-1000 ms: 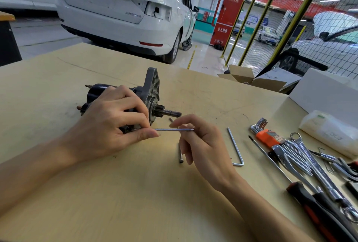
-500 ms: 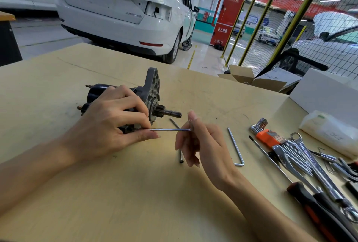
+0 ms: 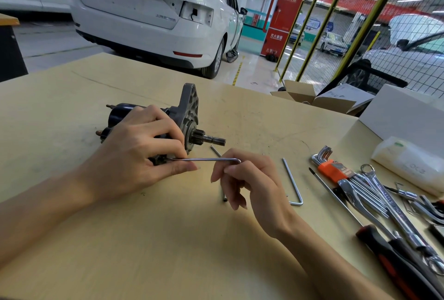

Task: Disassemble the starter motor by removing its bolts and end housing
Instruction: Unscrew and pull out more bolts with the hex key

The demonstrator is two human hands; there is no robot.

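The wooden table (image 3: 240, 263) runs out of view at the left and near sides; its far edge slants across behind the starter motor (image 3: 153, 124), with open floor and a white car (image 3: 156, 11) beyond. The wide near stretch of the table is bare wood. To the right the room narrows: a loose hex key (image 3: 293, 183), a set of hex keys in an orange holder (image 3: 332, 167), spanners (image 3: 384, 201), a black and red handle (image 3: 396, 266), a white box (image 3: 406, 117) and a plastic packet (image 3: 408, 162) crowd that side.

The starter motor lies on its side left of centre, shaft pointing right, grey end housing (image 3: 188, 109) upright. The left hand (image 3: 141, 153) curls over the motor body, thumb and forefinger pinching the long arm of a hex key (image 3: 204, 159) where it enters the motor's lower edge. The right hand (image 3: 252, 179) pinches the bent end of the same key, other fingers loosely curled. A loose bolt (image 3: 224, 194) lies on the table just beneath the right fingers, another (image 3: 215, 150) near the shaft.

The red cabinet (image 3: 283, 21) carries white characters, too small to read surely; the car's lettering is blurred
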